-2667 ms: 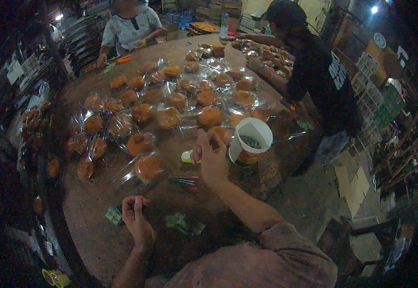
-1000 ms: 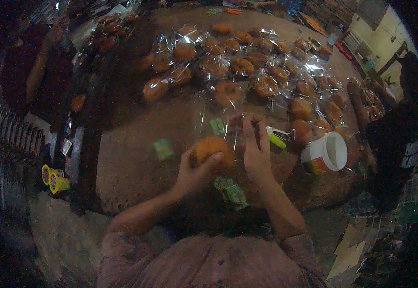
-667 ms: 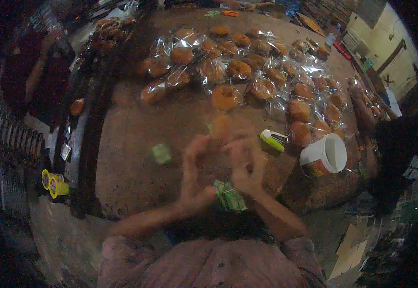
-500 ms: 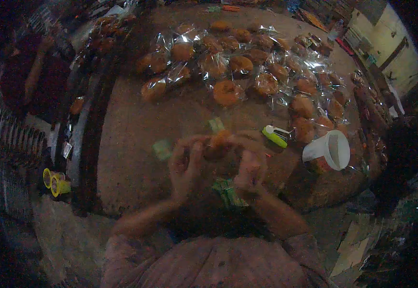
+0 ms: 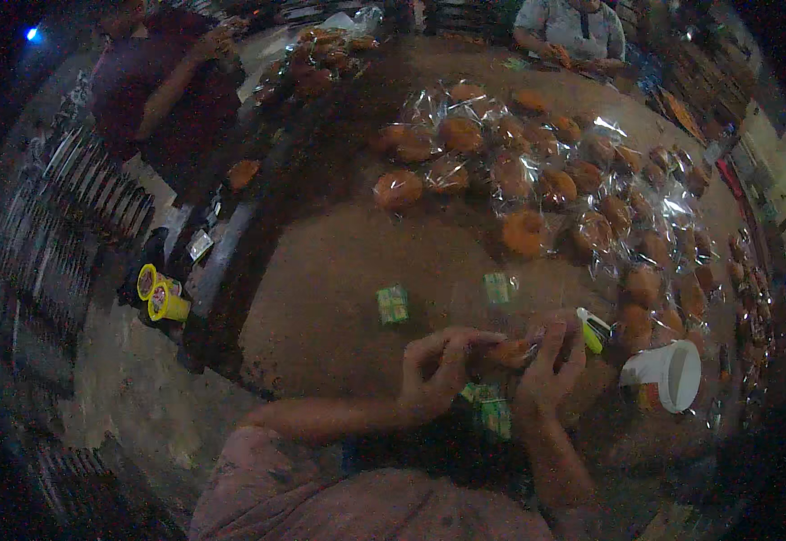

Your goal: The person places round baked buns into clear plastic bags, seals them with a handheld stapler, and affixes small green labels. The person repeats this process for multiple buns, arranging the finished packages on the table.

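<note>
In front of my body, both hands hold a small brown bun [image 5: 508, 353], which seems to be in clear plastic. My left hand [image 5: 436, 370] pinches its left end between thumb and fingers. My right hand [image 5: 551, 368] grips the other end, fingers pointing up. Below the bun lie several green-and-yellow printed slips [image 5: 492, 415], partly hidden by my hands. Two more places on the table hold such slips, one green slip [image 5: 392, 305] to the left and a blurred paler slip [image 5: 498, 288] farther off. A green-and-white stapler-like tool [image 5: 593, 331] is just beyond my right hand.
Many wrapped buns [image 5: 525, 233] cover the far and right parts of the brown table [image 5: 321, 270]. A white bucket [image 5: 679, 377] lies tilted at the right. Two yellow tubs [image 5: 168, 302] sit at the left. One person [image 5: 172, 81] stands far left, another person [image 5: 573, 36] across the table.
My view has turned left and up, so the table sits farther right and lower, and the person across it now shows. Both hands still hold the bun; my right fingers now point upward.
</note>
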The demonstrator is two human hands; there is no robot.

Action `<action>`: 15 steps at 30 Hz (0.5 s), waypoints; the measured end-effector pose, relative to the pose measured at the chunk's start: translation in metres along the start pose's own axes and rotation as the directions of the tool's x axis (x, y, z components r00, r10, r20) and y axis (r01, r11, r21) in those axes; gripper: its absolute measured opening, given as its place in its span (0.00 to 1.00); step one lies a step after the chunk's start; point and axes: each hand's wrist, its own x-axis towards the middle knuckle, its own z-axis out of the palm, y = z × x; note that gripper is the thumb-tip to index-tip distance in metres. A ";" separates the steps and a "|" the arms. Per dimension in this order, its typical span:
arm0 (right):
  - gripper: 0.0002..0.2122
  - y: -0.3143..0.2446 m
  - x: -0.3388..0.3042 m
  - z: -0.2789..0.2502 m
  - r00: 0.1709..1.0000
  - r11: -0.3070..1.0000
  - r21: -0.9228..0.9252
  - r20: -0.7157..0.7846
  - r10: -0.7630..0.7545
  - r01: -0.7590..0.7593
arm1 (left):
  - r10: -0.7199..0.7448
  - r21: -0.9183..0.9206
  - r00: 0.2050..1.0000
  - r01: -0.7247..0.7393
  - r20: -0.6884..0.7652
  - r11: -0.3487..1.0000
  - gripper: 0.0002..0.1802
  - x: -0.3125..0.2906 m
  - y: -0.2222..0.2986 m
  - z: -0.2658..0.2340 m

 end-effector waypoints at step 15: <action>0.16 -0.002 0.004 -0.010 0.944 0.840 -0.431 0.131 -0.304 0.331 | 0.089 -0.144 0.974 -0.059 0.208 0.988 0.33 0.011 -0.002 -0.001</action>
